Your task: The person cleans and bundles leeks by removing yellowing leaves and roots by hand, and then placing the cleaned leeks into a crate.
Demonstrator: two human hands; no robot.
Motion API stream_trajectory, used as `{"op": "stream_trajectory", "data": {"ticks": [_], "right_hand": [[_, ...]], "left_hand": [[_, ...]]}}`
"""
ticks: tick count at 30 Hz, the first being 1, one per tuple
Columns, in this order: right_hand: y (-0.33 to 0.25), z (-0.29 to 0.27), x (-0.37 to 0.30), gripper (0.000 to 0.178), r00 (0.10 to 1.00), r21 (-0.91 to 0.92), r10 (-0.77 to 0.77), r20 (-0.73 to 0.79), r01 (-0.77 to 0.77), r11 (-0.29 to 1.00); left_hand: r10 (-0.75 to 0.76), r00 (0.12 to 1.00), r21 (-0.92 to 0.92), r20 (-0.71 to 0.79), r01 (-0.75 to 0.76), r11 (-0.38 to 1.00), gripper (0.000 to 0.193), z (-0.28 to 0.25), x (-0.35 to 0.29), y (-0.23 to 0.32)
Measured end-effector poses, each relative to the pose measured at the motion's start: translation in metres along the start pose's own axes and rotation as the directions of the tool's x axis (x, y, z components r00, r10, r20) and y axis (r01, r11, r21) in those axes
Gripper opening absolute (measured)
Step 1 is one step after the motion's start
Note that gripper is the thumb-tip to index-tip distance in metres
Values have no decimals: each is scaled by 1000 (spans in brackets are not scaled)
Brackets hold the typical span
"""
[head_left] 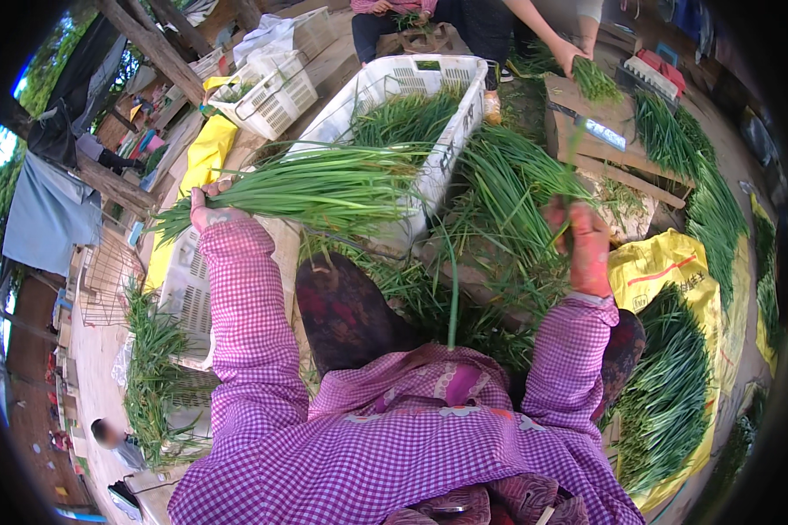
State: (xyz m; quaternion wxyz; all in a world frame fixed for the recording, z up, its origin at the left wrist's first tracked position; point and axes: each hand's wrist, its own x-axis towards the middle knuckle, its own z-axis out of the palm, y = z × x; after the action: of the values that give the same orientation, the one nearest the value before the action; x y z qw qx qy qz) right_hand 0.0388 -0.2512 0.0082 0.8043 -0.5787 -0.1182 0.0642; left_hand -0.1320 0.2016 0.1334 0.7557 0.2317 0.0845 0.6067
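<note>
The green bunch (333, 188), grasped near 1 end by my left fingers (213, 187), jutted across the white crate (446, 166)'s near end; its unsupported far end could have sagged and shed blades. My right fingers (580, 219) curled, too blurred to tell what they held.

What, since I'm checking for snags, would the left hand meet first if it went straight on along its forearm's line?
Probably the yellow sheet, which shows just beyond the left hand in the picture; depth is unclear, so the hand might pass above it.
</note>
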Motion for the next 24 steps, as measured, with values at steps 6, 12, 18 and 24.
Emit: {"op": "stream_trajectory", "data": {"ticks": [6,12,18,24], "right_hand": [[9,103,-28,95,786,-699,-382,487,612,369],[32,148,-57,93,814,-642,-368,450,581,499],[24,115,-47,59,787,-205,120,605,8,979],[16,109,-53,57,498,-179,266,825,-216,960]], "left_hand": [[-185,981,376,-60,194,906,27,55,-110,-40],[-585,811,269,-29,570,777,16,59,-185,-89],[-664,607,697,436,239,676,24,42,-168,-87],[-800,278,657,532,462,596,48,55,-195,-60]]}}
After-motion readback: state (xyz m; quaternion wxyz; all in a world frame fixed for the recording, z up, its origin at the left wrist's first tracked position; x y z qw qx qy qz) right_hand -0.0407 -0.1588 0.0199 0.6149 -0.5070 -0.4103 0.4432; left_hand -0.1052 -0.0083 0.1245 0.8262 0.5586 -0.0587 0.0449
